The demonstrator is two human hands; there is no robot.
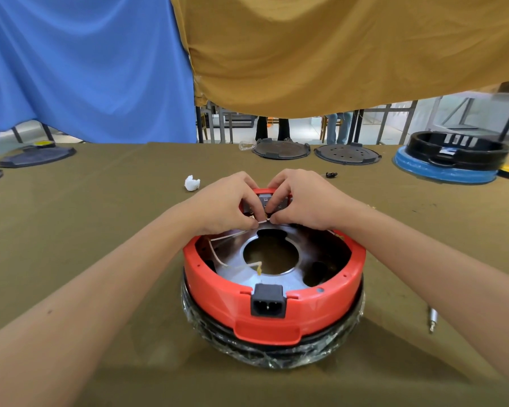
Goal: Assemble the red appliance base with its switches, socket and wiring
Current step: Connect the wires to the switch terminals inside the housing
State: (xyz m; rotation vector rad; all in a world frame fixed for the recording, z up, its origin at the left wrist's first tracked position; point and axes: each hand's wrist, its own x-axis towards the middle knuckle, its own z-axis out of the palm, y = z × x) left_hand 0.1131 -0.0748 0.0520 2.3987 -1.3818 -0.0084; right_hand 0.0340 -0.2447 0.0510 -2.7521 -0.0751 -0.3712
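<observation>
The red appliance base (276,312) stands upside down in the middle of the table on a plastic-wrapped black ring. A black power socket (267,301) sits in its near rim. Inside lies a silver metal plate (279,282) with a round hole. A white wire (218,254) curves across the plate's left side. At the base's far rim, my left hand (227,204) and my right hand (301,198) pinch a white wire end between thumb and fingers, just in front of a grey switch block (264,199) that the fingers partly hide.
A crumpled white wad (192,183) lies left of my hands. A small black part (331,174) lies behind them. Two dark round plates (281,148) (347,154) rest at the far edge. A black base on blue wrap (453,160) stands far right. A metal tool (432,318) lies at right.
</observation>
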